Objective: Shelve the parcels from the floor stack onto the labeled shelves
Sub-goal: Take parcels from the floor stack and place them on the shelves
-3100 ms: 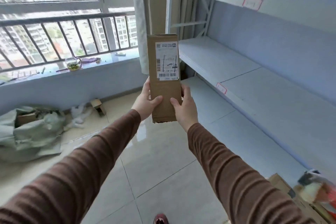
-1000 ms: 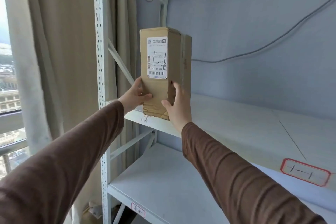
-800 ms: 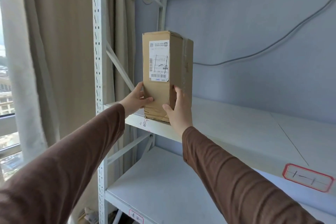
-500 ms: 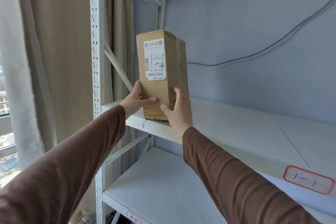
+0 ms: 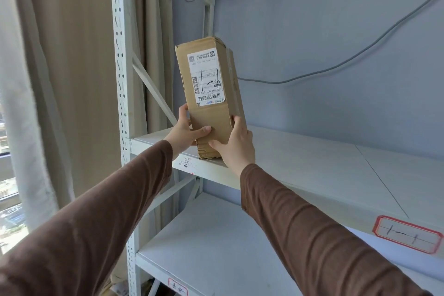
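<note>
Head view: a tall cardboard parcel stands on end at the front left corner of the upper shelf, its bottom edge on the shelf board just behind the front lip. It tilts slightly, the top leaning left. A white shipping label with barcodes covers the upper part of its near face, and the cardboard at the bottom corner is crumpled.

Both hands have hold of the parcel low down. The left hand wraps the left side, its thumb lying across the near face and its fingers curled round the far edge; this grip is closed on the box. The right hand clasps the right side, thumb on the near face at the bottom, fingers reaching up the side panel; its grip is likewise closed on the box. Brown ribbed sleeves cover both arms to the wrists.

The upper shelf's front lip bears handwritten marks just below the left hand, and a red-bordered tag near its right end. Below it lies a lower shelf, with another red-bordered tag on its front edge. A perforated white upright stands at the rack's left front corner, with a beige curtain beside it. A grey cable sags across the blue wall behind the rack.
</note>
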The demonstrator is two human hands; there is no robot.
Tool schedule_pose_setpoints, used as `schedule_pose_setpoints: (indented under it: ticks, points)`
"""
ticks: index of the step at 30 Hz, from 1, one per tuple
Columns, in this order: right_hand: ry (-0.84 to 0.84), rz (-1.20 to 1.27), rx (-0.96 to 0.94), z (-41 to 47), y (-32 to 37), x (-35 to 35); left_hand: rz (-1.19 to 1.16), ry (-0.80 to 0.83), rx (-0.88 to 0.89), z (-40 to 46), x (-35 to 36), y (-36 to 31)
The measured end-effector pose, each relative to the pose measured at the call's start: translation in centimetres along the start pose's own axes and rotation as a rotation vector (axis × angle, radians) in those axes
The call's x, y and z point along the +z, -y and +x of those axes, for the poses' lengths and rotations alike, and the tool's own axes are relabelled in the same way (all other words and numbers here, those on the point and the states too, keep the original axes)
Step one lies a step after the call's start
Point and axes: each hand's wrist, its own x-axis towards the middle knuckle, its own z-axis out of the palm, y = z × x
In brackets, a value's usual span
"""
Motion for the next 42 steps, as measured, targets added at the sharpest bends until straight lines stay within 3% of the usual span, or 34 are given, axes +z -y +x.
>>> schedule_pose_setpoints:
  ticks: [6,14,18,21,23,28,34,36,39,42]
  points:
    - [-0.049,-0.056,-0.074,0.1,-0.4,-1.0,-0.079,-0.036,0.017,-0.7,2.4,-0.6]
    - [-0.172,-0.449,-0.231,1.1,-0.1,-3.8,-0.278,-0.123,0.01,-1.0,6.0,-2.3]
    - [-0.224,-0.513,-0.29,1.5,0.0,-4.9,-0.287,-0.095,0.003,-1.4,5.9,-3.5]
    - [-0.212,-0.496,-0.351,2.5,-0.5,-6.7,-0.087,-0.091,0.068,-1.6,4.2,-4.6]
    - [-0.179,-0.526,-0.39,3.2,-1.1,-8.2,0.108,-0.204,0.183,-1.5,2.1,-5.5]
    - [-0.087,-0.637,-0.49,4.4,-1.2,-11.8,0.948,-0.469,0.434,-1.8,-2.4,-6.9]
    - [0.035,-0.823,-0.635,5.2,-0.4,-14.1,1.541,-0.381,0.664,-2.3,-3.6,-8.5]
    - [0.033,-0.861,-0.675,5.5,-0.2,-14.7,1.605,-0.339,0.665,-2.6,-3.1,-8.2]
    - [-0.064,-0.867,-0.716,6.0,0.1,-15.3,1.489,-0.407,0.638,-3.1,-2.0,-6.7]
    - [-0.261,-0.6,-0.538,5.3,0.1,-14.2,1.249,-0.477,0.461,-3.6,-0.3,-5.3]
